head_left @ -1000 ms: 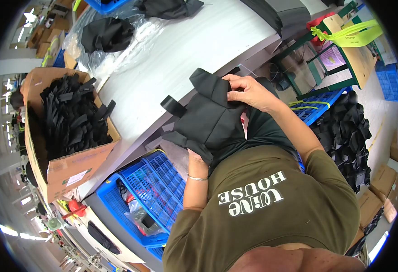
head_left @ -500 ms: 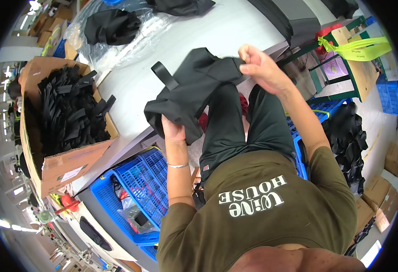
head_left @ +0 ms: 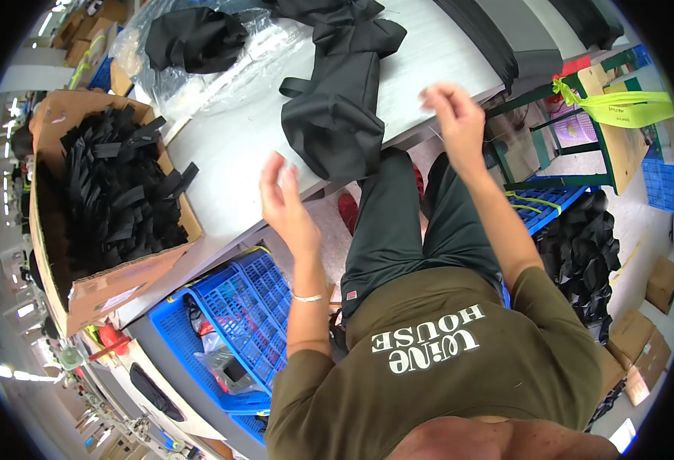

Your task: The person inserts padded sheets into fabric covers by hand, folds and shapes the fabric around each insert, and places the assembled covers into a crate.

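Note:
A black fabric piece, bag-like in shape (head_left: 333, 130), lies crumpled on the pale table (head_left: 225, 172), its near end at the table edge by my knees. A small black strap loop (head_left: 294, 87) sticks out from its left side. My left hand (head_left: 289, 211) is raised just left of the fabric, fingers apart and holding nothing. To the right of the piece, my right hand (head_left: 459, 126) hovers over the table edge, fingers loosely bent and slightly blurred, with nothing in them. More black fabric (head_left: 344, 19) touches the far end of the piece.
A cardboard box (head_left: 122, 280) full of black strips (head_left: 122, 184) stands at the left. Another black bundle (head_left: 195, 40) sits on clear plastic (head_left: 264, 54). Blue crates (head_left: 225, 322) are below the table. A wooden-topped stand (head_left: 621, 146) with a yellow-green band (head_left: 632, 109) is at right.
Both hands have let go of the black fabric piece and drawn apart from it. The piece has moved forward onto the table, against the other black fabric.

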The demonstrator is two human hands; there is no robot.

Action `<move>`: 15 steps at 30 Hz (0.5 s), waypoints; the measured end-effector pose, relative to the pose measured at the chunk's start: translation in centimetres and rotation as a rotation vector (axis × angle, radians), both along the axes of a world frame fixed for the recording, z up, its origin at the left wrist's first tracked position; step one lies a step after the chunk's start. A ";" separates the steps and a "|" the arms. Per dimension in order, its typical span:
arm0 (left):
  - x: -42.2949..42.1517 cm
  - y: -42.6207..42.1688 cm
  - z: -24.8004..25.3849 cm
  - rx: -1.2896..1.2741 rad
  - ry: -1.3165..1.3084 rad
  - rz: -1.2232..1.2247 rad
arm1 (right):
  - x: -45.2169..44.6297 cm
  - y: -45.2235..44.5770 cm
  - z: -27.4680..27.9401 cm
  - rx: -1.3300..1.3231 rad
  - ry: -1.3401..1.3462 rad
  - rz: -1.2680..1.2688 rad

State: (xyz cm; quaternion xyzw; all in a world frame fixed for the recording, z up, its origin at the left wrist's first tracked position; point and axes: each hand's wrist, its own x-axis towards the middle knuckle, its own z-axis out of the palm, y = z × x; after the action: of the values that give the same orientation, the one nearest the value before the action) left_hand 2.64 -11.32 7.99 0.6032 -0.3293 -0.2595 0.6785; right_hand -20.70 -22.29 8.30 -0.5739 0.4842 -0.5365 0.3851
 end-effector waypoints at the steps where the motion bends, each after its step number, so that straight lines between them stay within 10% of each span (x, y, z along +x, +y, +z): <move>1: 0.3 -1.4 0.3 -0.044 0.036 0.020 | 0.5 1.3 -0.4 0.139 -0.184 0.124; 7: 0.5 -6.4 -0.2 0.060 0.583 -0.542 | 4.1 2.6 0.3 0.557 -0.519 0.391; 10: -1.0 -6.9 1.6 0.084 1.045 -0.811 | 3.6 1.5 -0.6 0.408 -0.298 0.277; 13: -1.4 -7.9 0.2 0.056 0.943 -0.840 | 2.8 1.0 -0.3 0.079 0.485 -0.009; 15: -1.2 -8.6 -1.1 0.101 0.936 -0.840 | 2.3 0.3 -1.2 0.085 0.442 0.052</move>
State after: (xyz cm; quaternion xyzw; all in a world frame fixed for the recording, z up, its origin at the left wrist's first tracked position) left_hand 1.43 -19.90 6.86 0.2762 -0.1936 -0.7555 0.5616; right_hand -18.38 -21.99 7.07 -0.6731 0.5641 -0.3666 0.3071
